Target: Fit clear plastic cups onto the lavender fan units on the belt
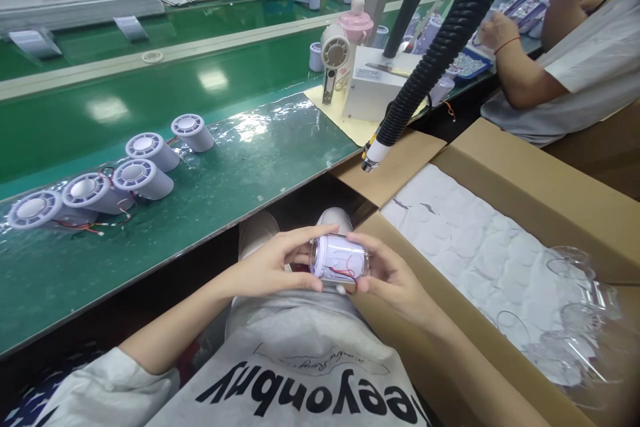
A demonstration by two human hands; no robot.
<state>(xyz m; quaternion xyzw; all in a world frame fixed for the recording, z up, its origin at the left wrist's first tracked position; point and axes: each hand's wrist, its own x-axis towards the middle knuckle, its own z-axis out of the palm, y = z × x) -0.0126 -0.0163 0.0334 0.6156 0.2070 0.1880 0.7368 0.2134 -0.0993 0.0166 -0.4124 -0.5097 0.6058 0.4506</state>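
Left hand [285,263] and right hand [395,273] pinch a clear cover [364,257] around a purple unit [341,252] from opposite ends; slack red wires [341,273] could be trapped if the cover shifts.

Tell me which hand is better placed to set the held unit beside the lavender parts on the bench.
Probably the left hand: the lavender parts sit on the bench on its side, while the right hand is nearer the open carton. Both hands are on the unit.

White short-sleeved shirt [300,340] (bold black lettering [300,392] across).
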